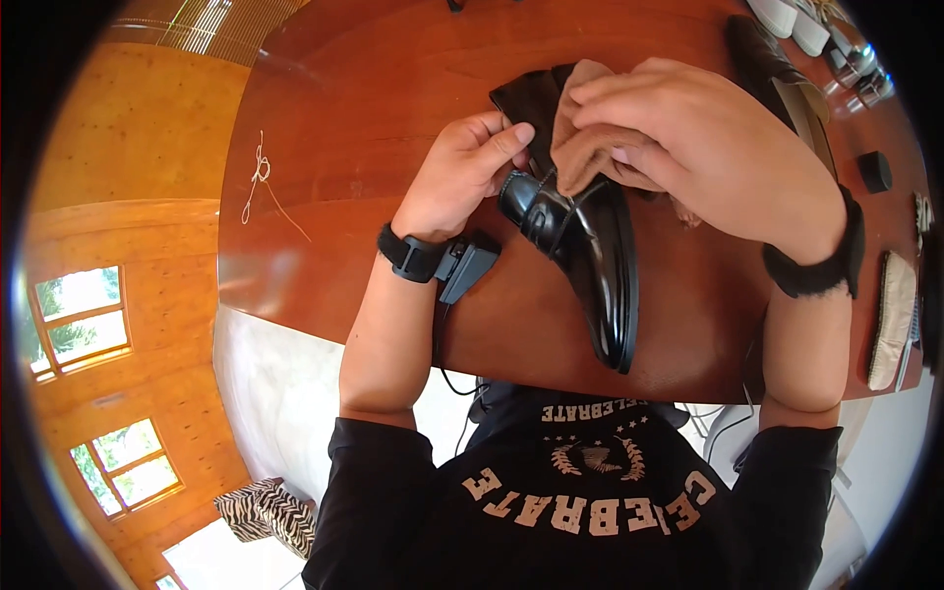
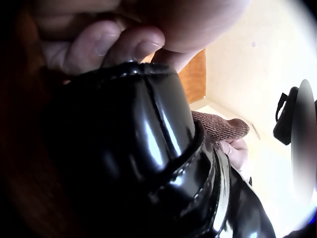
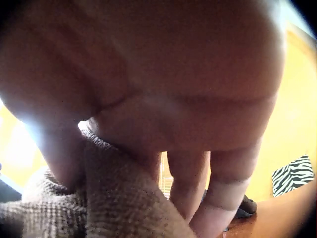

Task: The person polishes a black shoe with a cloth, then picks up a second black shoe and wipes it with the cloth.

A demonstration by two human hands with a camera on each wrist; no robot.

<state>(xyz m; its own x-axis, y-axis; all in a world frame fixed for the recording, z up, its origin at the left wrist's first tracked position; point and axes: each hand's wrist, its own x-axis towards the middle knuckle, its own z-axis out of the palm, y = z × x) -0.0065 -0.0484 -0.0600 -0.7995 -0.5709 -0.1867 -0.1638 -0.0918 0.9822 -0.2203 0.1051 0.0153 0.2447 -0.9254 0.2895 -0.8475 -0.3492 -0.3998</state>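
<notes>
A glossy black shoe (image 1: 595, 265) lies on the table, its toe toward the person. The left hand (image 1: 457, 177) grips the shoe's dark upper edge between thumb and fingers; in the left wrist view, curled fingertips (image 2: 143, 47) hold the rim of the shiny black shoe (image 2: 158, 129). A brown cloth (image 1: 590, 147) is pinched in the right hand (image 1: 703, 147), and its lower tip touches the shoe near the instep. From the right wrist, the ribbed cloth (image 3: 124, 193) hangs between thumb and fingers of the right hand (image 3: 163, 99). Part of the shoe's opening is hidden behind the cloth.
A thin pale string (image 1: 261, 182) lies on the table's left part. Along the right edge are a small black block (image 1: 873, 171), a beige-topped brush (image 1: 892, 320), a dark boot-like item (image 1: 767, 59) and white shoes (image 1: 808, 29). The table edge (image 1: 728, 391) runs before the person.
</notes>
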